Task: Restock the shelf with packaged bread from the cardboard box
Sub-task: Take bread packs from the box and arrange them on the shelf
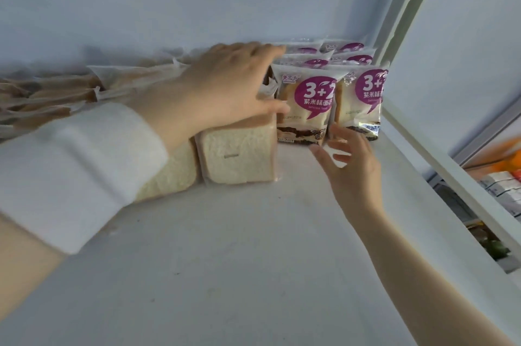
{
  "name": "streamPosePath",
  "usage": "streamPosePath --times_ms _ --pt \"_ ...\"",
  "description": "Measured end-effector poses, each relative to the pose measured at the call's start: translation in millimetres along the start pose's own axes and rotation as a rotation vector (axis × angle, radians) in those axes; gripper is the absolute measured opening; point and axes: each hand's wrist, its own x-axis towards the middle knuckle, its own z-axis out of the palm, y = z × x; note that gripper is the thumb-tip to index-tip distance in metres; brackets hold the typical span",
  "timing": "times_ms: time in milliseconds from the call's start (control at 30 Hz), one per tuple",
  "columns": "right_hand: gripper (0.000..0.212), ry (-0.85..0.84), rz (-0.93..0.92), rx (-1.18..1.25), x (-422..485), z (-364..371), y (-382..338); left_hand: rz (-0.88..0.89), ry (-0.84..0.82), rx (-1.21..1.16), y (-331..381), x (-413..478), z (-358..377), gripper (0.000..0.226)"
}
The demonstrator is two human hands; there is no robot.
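Already purple-label packets (306, 103) filled the shelf (253, 247) corner; left hand (231, 86) lay spread over a clear-wrapped loaf (239, 156), right hand (349, 168) open, empty; front space remained.

Your left hand (228, 86) rests atop the toast (239, 156); purple packs (307, 103) stand at its 3 o'clock, your right hand (349, 165), fingers spread, at their 6 o'clock.

The left hand (225, 86) hid the top of the toast pack (239, 156); wrapped packs (56, 91) left of it were blurred.
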Motion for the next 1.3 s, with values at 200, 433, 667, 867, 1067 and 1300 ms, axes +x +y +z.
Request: streamPosePath --times_ms 200,433,667,867,1067,1300 --pt "0.051 0.030 -0.030 -0.089 39.7 21.9 14.5 -0.004 -0.055 -0.049 22.2 86.6 24.1 0.084" --pt "0.045 0.051 -0.040 -0.196 55.4 42.7 21.5 -0.117 -0.062 -0.231 15.6 110.7 43.5 0.074" --pt "0.070 -0.099 -0.104 -0.239 49.5 33.0 24.4 -0.106 -0.141 -0.174 18.5 107.7 40.1 0.084" --pt "0.070 -0.032 -0.105 -0.256 57.4 46.6 22.2 -0.089 -0.148 -0.090 16.3 107.5 42.9 0.086" --pt "0.060 -0.078 -0.226 -0.134 53.0 3.8 28.8 -0.074 -0.169 -0.085 16.7 104.2 40.7 0.090" --pt "0.079 0.042 0.182 -0.014 64.8 -45.2 70.3 0.038 -0.141 -0.050 44.4 118.1 24.6 0.102"
